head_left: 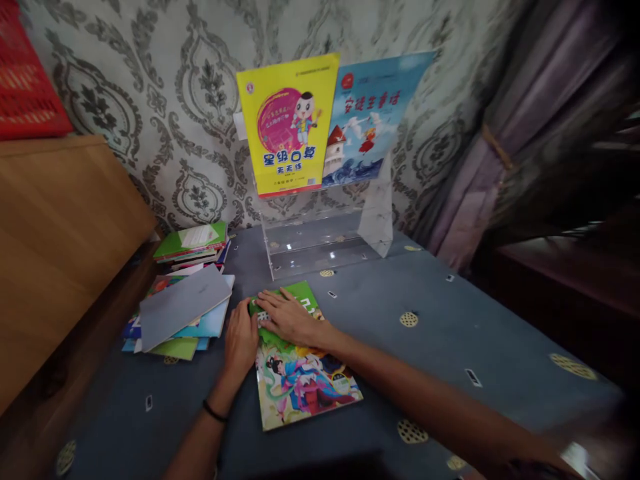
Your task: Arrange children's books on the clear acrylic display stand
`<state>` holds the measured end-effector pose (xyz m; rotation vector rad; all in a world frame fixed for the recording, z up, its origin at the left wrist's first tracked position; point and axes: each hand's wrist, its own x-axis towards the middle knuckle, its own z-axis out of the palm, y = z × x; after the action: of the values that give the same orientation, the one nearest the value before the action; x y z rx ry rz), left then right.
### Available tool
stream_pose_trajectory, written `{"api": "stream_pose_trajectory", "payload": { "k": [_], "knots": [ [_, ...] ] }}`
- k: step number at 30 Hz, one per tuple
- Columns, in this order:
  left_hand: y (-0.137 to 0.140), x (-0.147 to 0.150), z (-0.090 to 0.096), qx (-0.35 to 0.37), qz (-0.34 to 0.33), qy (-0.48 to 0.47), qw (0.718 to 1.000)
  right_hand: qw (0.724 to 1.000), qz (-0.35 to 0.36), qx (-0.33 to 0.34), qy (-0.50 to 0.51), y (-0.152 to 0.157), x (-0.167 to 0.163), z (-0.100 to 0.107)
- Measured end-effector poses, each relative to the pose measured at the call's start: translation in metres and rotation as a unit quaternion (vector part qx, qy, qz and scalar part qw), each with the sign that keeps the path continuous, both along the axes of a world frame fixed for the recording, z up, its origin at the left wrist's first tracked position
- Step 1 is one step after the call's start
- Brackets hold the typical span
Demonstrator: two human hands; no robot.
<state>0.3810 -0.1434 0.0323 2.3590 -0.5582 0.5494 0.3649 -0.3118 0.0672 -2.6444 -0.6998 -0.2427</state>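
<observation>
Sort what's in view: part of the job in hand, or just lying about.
Part of the job:
illustrated book, right hand on it, left hand at its edge
probably clear stand, yellow book, blue book
possibly piled books

Apparently just about:
purple curtain
wooden panel
red item

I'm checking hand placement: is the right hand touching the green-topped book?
Touching. The head view shows the right hand resting palm down across the upper part of the green-topped book.

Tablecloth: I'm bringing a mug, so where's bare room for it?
Widest is the right of the tablecloth, between the clear stand and right forearm. A smaller patch lies left of the left forearm, below the book piles. Crowded: the left, under those piles, and the middle, where left hand and right hand touch the green-topped book.
</observation>
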Motion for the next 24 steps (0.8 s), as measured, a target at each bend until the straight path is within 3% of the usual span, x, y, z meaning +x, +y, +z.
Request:
{"api": "stream_pose_trajectory", "payload": {
  "k": [7, 11, 16, 24],
  "knots": [
    [0.0, 0.002, 0.0, 0.026, 0.007, 0.01, 1.0, 0.993, -0.111, -0.009, 0.026, -0.034, -0.011, 0.01],
    [0.002, 0.006, -0.017, -0.009, -0.001, 0.011, 1.0, 0.985, -0.168, 0.026, 0.018, -0.06, -0.022, 0.001],
    [-0.003, 0.021, -0.04, -0.062, 0.008, 0.004, 0.998, 0.983, -0.152, 0.104, -0.019, -0.086, -0.016, -0.023],
    [-0.001, 0.011, -0.03, -0.03, 0.026, 0.011, 0.999, 0.976, -0.16, 0.143, -0.039, -0.084, -0.016, -0.029]
  ]
}}
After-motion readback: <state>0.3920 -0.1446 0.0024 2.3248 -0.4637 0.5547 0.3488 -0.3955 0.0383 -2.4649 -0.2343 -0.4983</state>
